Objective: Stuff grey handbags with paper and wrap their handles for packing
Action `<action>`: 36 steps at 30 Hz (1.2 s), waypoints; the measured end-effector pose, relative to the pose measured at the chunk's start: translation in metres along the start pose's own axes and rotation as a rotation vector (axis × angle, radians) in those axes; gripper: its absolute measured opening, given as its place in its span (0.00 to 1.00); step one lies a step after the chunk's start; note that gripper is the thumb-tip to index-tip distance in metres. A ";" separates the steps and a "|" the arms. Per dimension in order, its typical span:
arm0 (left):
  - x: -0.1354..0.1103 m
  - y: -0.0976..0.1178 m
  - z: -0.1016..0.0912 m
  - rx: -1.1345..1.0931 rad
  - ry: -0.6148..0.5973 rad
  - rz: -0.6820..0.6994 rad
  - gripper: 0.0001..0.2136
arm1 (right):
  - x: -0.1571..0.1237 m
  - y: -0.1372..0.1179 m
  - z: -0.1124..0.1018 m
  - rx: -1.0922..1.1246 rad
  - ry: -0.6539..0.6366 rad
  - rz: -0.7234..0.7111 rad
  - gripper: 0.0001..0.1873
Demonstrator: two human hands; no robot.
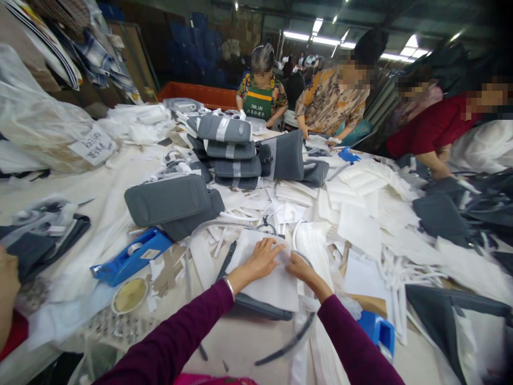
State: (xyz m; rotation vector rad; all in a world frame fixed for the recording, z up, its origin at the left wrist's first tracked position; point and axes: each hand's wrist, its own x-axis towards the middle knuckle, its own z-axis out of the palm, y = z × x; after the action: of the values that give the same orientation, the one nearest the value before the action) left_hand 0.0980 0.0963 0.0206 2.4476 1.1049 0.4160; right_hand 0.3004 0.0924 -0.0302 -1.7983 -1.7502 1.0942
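a white sheet (276, 294) is laid over a grey bag (260, 310) on the table (236, 345), directly in front of the wearer; the bag is mostly covered, and its dark rim is seen only along the left and near sides. the left hand (260, 260) is laid on the sheet with its fingers loosely spread, probably so that the sheet is pressed flat over a wide area. the right hand (301, 268) is held at the sheet's right edge with its fingers curled, perhaps so that this side is steadied; whether the edge is pinched or only touched cannot be told. a dark strap (286, 347) is left lying out on the near side, seemingly so that the sheet is not lifted by it. a blue tape dispenser (132, 256) and a round tub (130, 295) are set to the left, likely for easy reach. farther off, a stack of grey bags (236, 168) is piled up, apparently to save room, and loose white pieces (356, 187) are heaped to its right.
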 end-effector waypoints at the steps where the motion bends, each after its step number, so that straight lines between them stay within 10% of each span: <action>1: 0.002 -0.004 0.012 0.014 -0.033 -0.040 0.26 | 0.003 0.003 -0.008 -0.052 0.010 -0.006 0.31; 5: -0.005 -0.018 0.037 0.065 -0.036 -0.052 0.31 | 0.010 0.011 -0.028 -0.246 0.111 -0.019 0.37; 11: -0.014 -0.017 0.032 0.052 -0.057 -0.054 0.32 | 0.020 0.007 -0.029 -0.408 -0.042 -0.058 0.17; 19: -0.025 -0.019 0.038 0.034 -0.138 -0.043 0.32 | 0.082 -0.043 -0.109 -0.517 -0.021 0.071 0.12; 25: -0.025 -0.026 0.047 0.040 -0.197 -0.084 0.29 | 0.093 -0.091 -0.144 -0.337 -0.428 0.116 0.15; 31: -0.014 -0.030 0.045 0.019 -0.187 -0.120 0.26 | 0.070 -0.124 -0.101 0.453 -0.945 -0.003 0.18; 36: -0.016 -0.030 0.043 0.007 -0.159 -0.100 0.26 | 0.069 -0.135 -0.079 1.121 -0.361 0.055 0.05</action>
State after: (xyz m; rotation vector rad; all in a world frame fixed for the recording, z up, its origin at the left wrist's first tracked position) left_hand 0.0875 0.0911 -0.0328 2.3725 1.1555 0.1840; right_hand 0.2659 0.1960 0.1022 -0.9618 -0.8412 1.9607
